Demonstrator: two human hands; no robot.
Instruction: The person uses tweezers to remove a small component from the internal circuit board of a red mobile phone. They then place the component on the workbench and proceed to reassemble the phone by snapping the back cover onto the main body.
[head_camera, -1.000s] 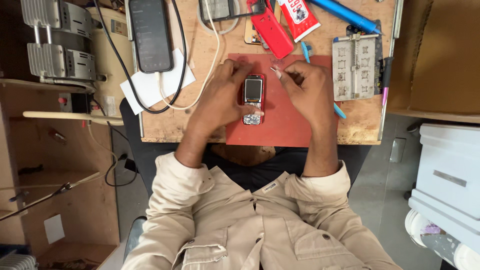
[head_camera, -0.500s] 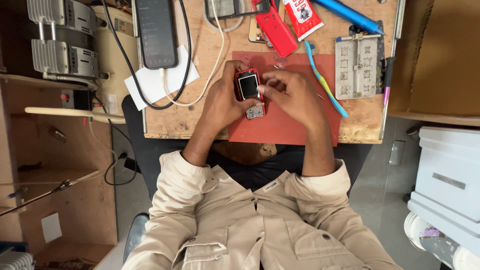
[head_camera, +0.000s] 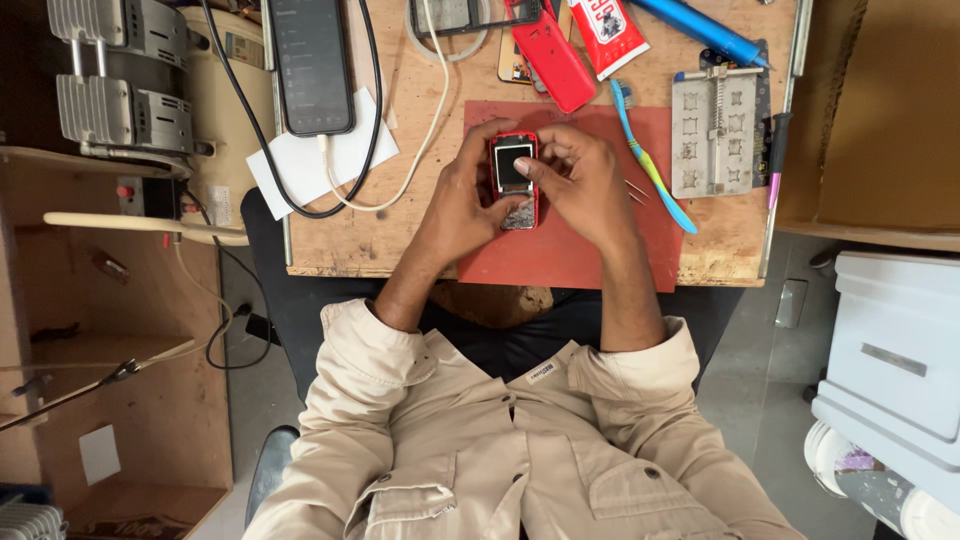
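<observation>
A small red-framed keypad phone (head_camera: 514, 180) with its front open lies over a red work mat (head_camera: 590, 250) on the wooden bench. My left hand (head_camera: 462, 195) grips its left side, fingers curled round the top corner. My right hand (head_camera: 578, 180) holds the right side, with the thumb pressed onto the small screen. A pair of tweezers (head_camera: 636, 190) pokes out from under my right hand on the mat.
A blue and green toothbrush (head_camera: 650, 160) and a metal board holder (head_camera: 716, 130) lie right of the mat. A red phone cover (head_camera: 553, 60), a black smartphone (head_camera: 312, 65) on a cable and a blue-handled tool (head_camera: 700, 28) sit further back. White drawers (head_camera: 890, 360) stand at right.
Both hands closed in on the phone and picked it up off the mat. My right hand left the tweezers and its thumb went onto the screen.
</observation>
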